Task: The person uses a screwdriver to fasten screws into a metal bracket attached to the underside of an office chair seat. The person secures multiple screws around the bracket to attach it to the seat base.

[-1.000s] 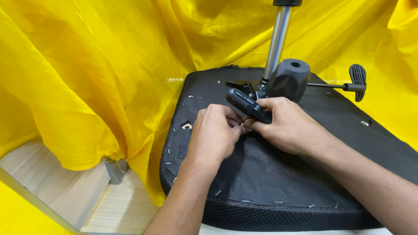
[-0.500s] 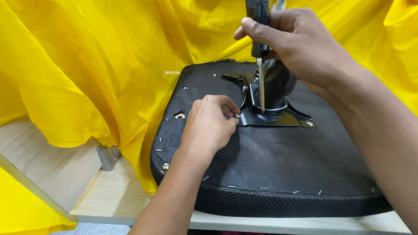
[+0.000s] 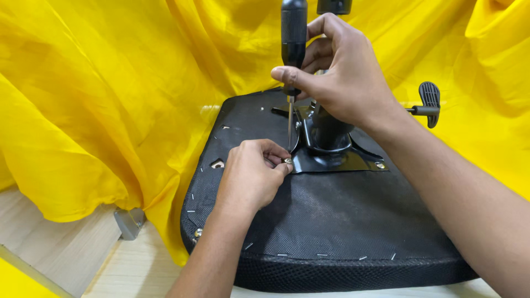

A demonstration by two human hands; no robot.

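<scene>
An upturned black chair seat [image 3: 331, 232] lies on a wooden table, its stapled fabric underside facing up. A black metal mounting plate [image 3: 331, 160] with a cylinder column sits at its middle. My right hand [image 3: 337, 72] grips a black-handled screwdriver [image 3: 292, 38] upright, its thin shaft pointing down at the plate's near left corner. My left hand [image 3: 251, 174] pinches a small silver screw [image 3: 287, 160] at that corner, right under the screwdriver tip.
Yellow cloth [image 3: 110, 99] drapes behind and to both sides of the seat. A black lever handle [image 3: 429, 99] sticks out to the right. Another screw [image 3: 380, 165] sits in the plate's right corner. A light wooden table surface [image 3: 66, 248] shows at lower left.
My right hand has lifted the screwdriver from lying low by the plate to standing upright over the corner hole. The left hand stays pinched at the screw. The view has come closer.
</scene>
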